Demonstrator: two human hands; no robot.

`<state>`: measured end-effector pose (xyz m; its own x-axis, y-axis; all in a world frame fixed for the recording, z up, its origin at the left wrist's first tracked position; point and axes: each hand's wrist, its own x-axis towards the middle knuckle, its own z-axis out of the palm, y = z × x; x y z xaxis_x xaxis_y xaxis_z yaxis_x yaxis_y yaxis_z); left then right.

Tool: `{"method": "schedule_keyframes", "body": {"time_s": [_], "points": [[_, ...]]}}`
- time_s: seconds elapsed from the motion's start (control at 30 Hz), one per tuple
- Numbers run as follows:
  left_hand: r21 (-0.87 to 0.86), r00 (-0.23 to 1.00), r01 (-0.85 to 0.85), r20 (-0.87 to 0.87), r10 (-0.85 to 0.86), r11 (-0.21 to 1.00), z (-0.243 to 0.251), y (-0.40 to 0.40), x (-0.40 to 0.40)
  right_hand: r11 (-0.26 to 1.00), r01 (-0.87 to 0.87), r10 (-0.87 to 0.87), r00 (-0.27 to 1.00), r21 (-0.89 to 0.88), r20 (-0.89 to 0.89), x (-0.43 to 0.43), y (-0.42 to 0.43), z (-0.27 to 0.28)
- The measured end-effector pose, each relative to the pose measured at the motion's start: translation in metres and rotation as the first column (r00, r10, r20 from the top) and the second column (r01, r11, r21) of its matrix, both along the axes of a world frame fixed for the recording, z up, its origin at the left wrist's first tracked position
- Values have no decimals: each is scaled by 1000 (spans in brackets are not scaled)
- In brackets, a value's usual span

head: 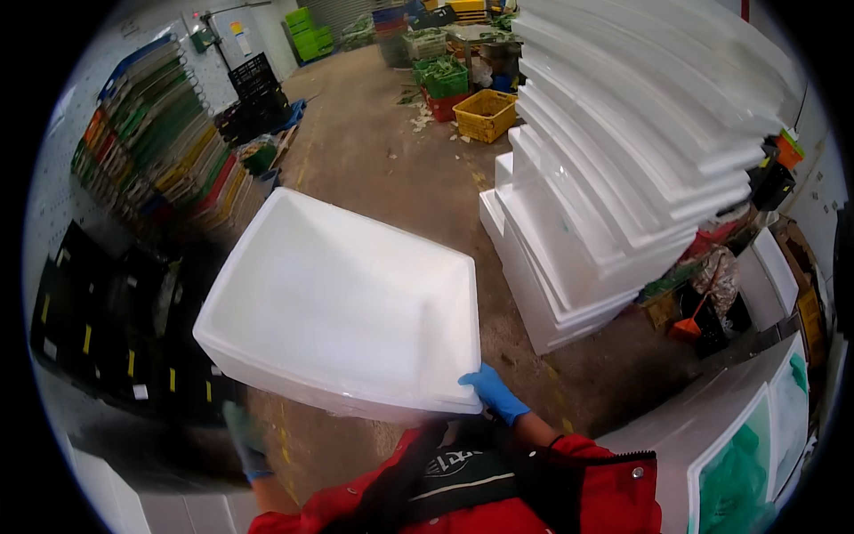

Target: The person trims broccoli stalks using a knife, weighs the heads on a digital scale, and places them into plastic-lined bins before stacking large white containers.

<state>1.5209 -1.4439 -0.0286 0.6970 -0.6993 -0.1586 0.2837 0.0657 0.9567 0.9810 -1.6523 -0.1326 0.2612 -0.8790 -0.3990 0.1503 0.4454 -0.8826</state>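
A white expanded-polystyrene box (320, 287) tilts in front of me, its bare inside facing up toward my head. In a blue glove, my right hand (495, 392) grips the rim at its near right corner. Some distance off the box's lower left side is my left hand (245, 437), gloved, blurred and apart from the box. Nothing shows in it. Its fingers look extended, though their outline is smeared.
Nested white foam boxes (600, 173) rise in a tall stack on my right. Black crates (127, 327) stand left, below stacked coloured crates (167, 147). A yellow crate (486, 115) sits on the floor ahead. Foam boxes with green plastic (734, 474) are at lower right.
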Motion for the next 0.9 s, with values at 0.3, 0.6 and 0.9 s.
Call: {"method": "schedule_keyframes", "body": {"time_s": [0.3,0.6,0.9], "points": [[49,768,615,186,-613,787,-147,-360,-51,997,-63,60,996,-44,-66,101,-263,59],[-345,690,610,-212,-692,713,-37,-738,-94,810,-43,-359,753,-585,-552,154,-483,194],[29,248,898,791,-559,440,130,-1004,-234,456,889,-888,458,-44,46,54,-723,76]]}}
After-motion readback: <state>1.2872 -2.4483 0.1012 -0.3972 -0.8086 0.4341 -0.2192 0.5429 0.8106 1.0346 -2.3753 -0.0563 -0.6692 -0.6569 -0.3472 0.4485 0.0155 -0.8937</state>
